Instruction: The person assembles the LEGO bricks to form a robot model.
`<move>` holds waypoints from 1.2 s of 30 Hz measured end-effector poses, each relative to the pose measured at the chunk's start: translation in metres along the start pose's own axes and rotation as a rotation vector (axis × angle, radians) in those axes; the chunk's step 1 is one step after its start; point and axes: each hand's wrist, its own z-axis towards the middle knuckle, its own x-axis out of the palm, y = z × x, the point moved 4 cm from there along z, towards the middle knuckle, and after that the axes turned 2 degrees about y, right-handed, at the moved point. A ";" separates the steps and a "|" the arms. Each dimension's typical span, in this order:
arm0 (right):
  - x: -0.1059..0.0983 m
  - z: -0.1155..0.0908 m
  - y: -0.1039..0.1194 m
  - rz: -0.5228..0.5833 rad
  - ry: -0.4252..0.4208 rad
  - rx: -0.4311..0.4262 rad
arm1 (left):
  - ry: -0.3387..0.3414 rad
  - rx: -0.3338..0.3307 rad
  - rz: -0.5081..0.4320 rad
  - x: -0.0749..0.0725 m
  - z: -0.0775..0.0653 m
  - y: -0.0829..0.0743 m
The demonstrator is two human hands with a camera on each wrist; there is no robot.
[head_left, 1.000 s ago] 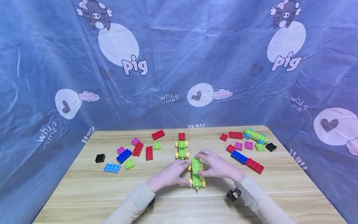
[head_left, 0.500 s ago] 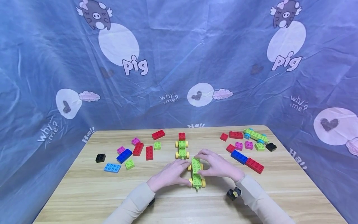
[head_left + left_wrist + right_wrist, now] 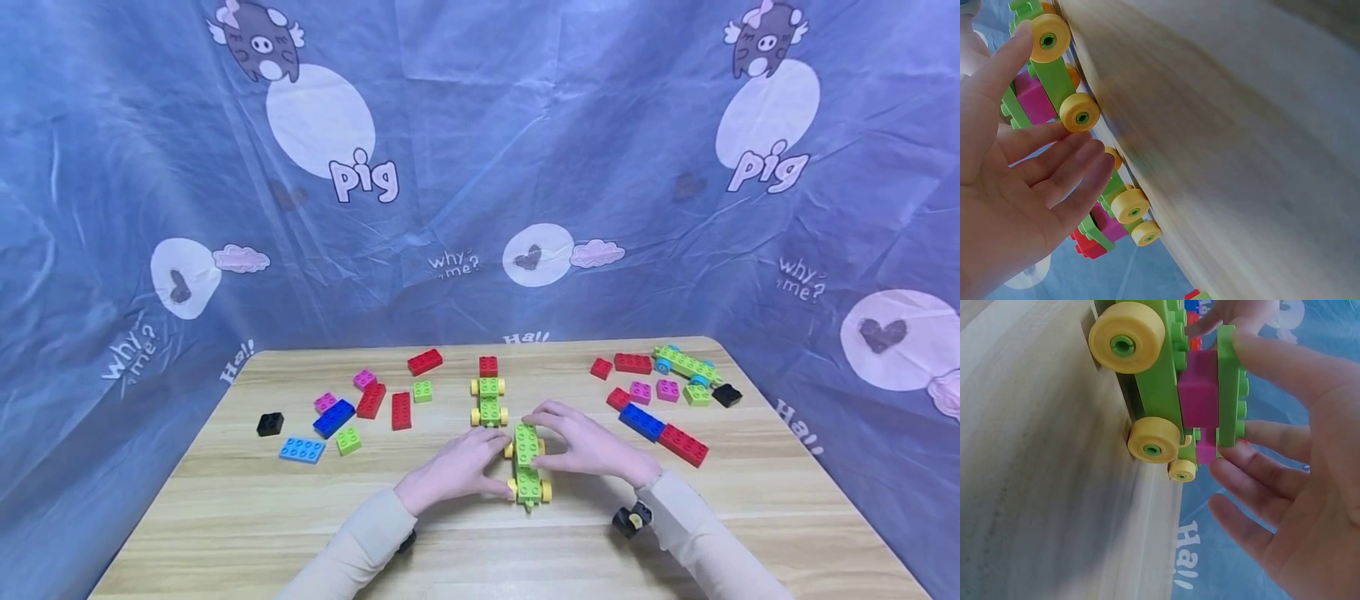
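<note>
A green toy car base point(image 3: 528, 490) with yellow wheels stands lengthwise between both hands on the table. On it, a pink brick point(image 3: 1199, 387) carries a flat green brick point(image 3: 527, 442). My left hand point(image 3: 456, 471) spans the car's left side, thumb at the near wheel and index finger at the far wheel point(image 3: 1079, 112). My right hand point(image 3: 588, 446) holds the flat green brick by its two ends, between thumb and index finger; its other fingers are spread. Just beyond stands a second yellow-wheeled car point(image 3: 489, 408), with a red brick point(image 3: 488, 365) at its far end.
To the left lie several loose bricks, among them a light blue brick point(image 3: 302, 450), a dark blue brick point(image 3: 333, 418) and a black brick point(image 3: 270, 423). At right are a blue-wheeled green car point(image 3: 684, 362), a red-and-blue row point(image 3: 642, 422) and more bricks. A patterned curtain point(image 3: 480, 192) hangs behind.
</note>
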 end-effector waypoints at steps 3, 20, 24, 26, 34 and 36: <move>-0.001 -0.001 -0.001 0.001 0.012 0.007 | 0.006 -0.006 -0.006 0.000 0.000 0.000; -0.033 -0.003 -0.028 -0.002 -0.096 0.110 | -0.016 -0.003 -0.002 0.001 0.000 0.000; -0.046 0.000 -0.046 -0.016 -0.177 0.167 | -0.017 0.000 -0.002 0.002 0.001 0.000; -0.052 0.002 -0.057 -0.034 -0.210 0.197 | -0.018 -0.001 0.002 0.003 0.001 0.001; -0.069 0.003 -0.099 -0.071 -0.198 0.338 | -0.004 -0.015 0.004 0.004 0.002 0.002; -0.069 0.003 -0.108 -0.075 -0.179 0.370 | -0.004 -0.017 0.002 0.003 0.002 0.002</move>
